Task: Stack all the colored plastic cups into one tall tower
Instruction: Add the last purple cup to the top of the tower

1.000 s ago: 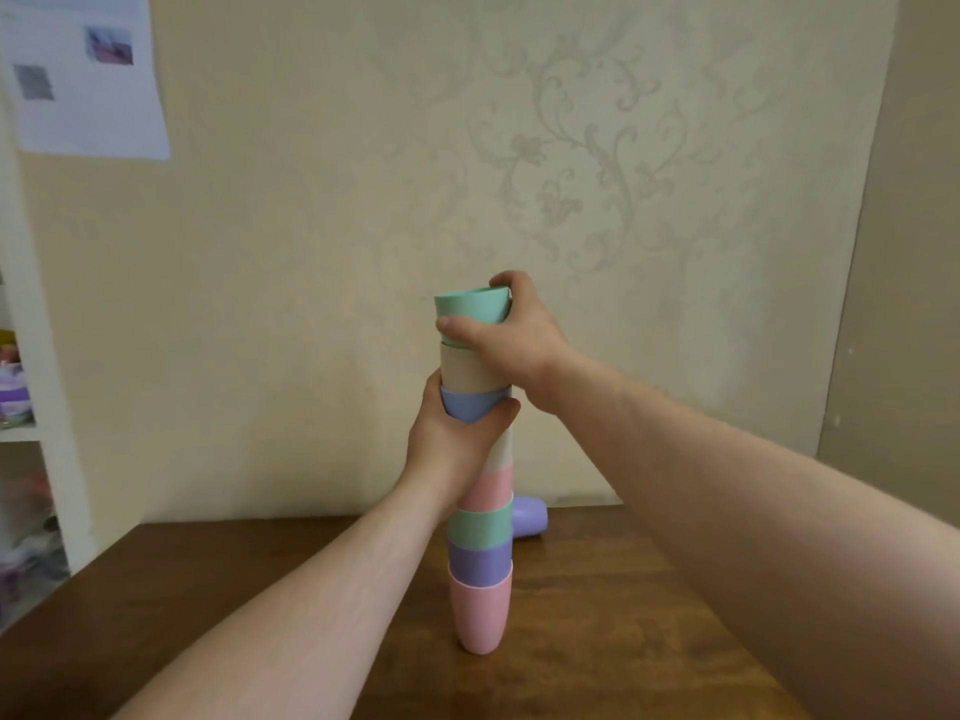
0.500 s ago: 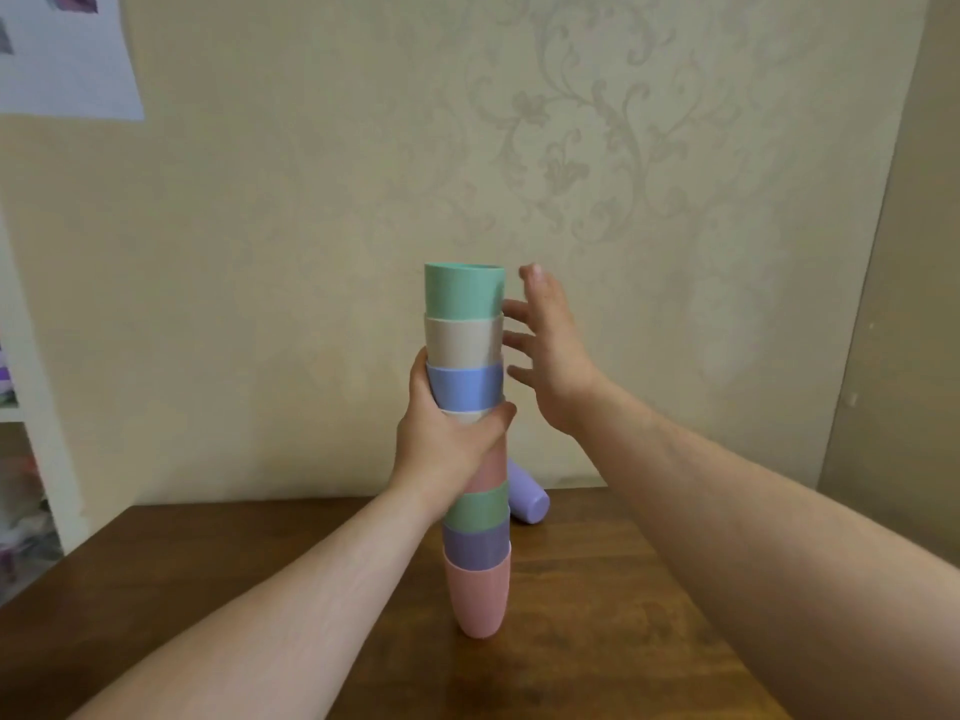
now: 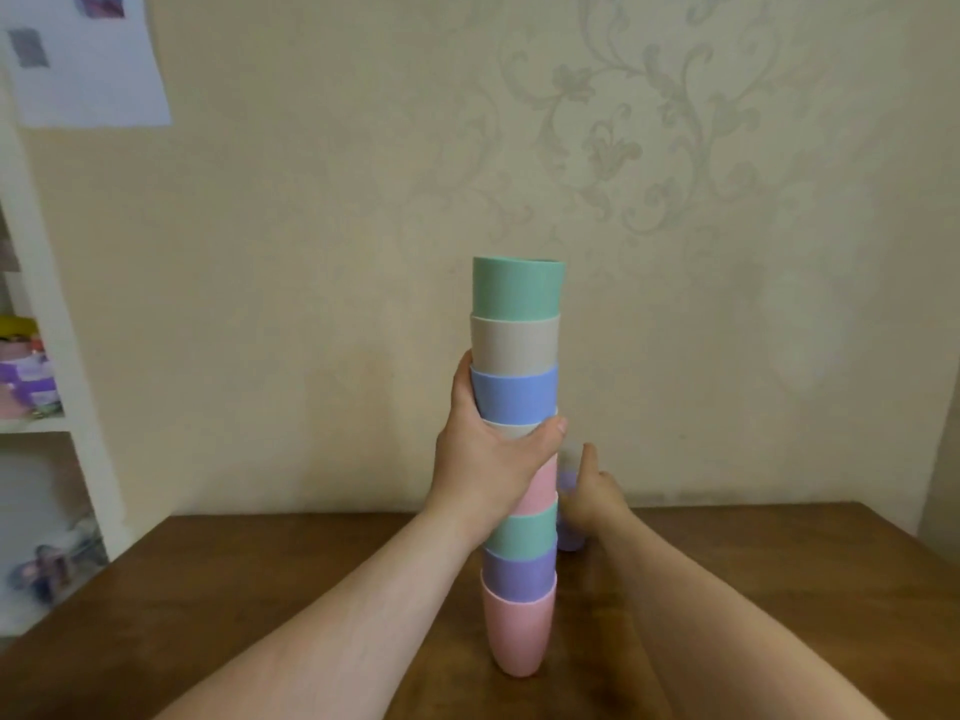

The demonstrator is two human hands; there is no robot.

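A tall tower of nested plastic cups point(image 3: 517, 392) stands upright on the wooden table point(image 3: 208, 615), with a pink cup at the base and a green cup point(image 3: 518, 287) on top. My left hand point(image 3: 491, 459) is wrapped around the tower's middle. Behind the tower a loose purple cup point(image 3: 570, 532) lies on the table near the wall. My right hand point(image 3: 592, 493) is low behind the tower at that purple cup, thumb up, fingers around it; the tower hides part of the cup and how firmly it is held.
A cream patterned wall point(image 3: 675, 200) rises right behind the table's back edge. A white shelf unit point(image 3: 47, 387) with small items stands at the left. A paper sheet point(image 3: 88, 59) hangs top left.
My right hand let go of the green top cup, then dropped from beside the tower's top down to the purple cup behind it. My left hand kept its hold on the tower.
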